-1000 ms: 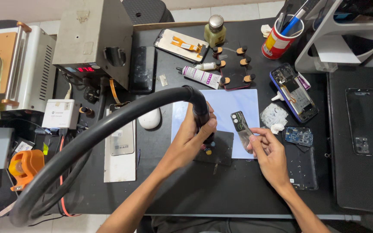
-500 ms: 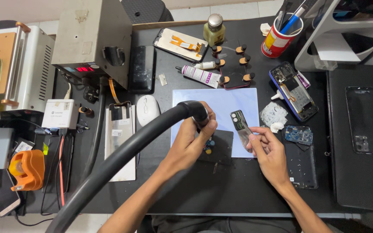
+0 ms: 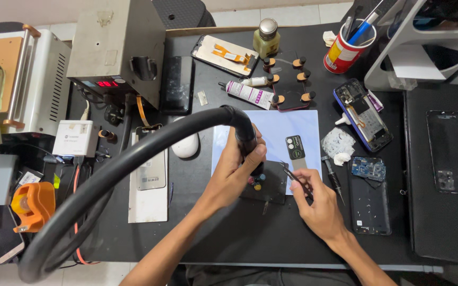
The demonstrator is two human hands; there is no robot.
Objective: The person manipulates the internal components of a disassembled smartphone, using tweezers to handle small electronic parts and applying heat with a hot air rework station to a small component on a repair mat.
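Note:
My left hand (image 3: 234,175) grips the black handle of a hot-air tool (image 3: 246,136), nozzle pointing down at a small dark pad (image 3: 271,182) with a tiny part and coloured dots on it. A thick black hose (image 3: 117,169) arcs from the handle to the lower left. My right hand (image 3: 319,209) holds thin tweezers (image 3: 294,177), their tips at the pad's right edge. A flat metal pry tool with a black label (image 3: 295,151) lies on the pale blue mat (image 3: 282,127) just beyond the tweezers.
A grey heating station (image 3: 117,50) stands at the back left. An opened phone (image 3: 361,114), a circuit board (image 3: 368,169), a black phone frame (image 3: 369,206), a screwdriver (image 3: 333,177), a glue tube (image 3: 247,94), a pen cup (image 3: 343,50) and a white mouse (image 3: 185,145) surround the mat.
The hose has swung, its loop shifting across the left of the desk. My right hand has drawn back slightly toward me with the tweezers; the left hand stays over the pad.

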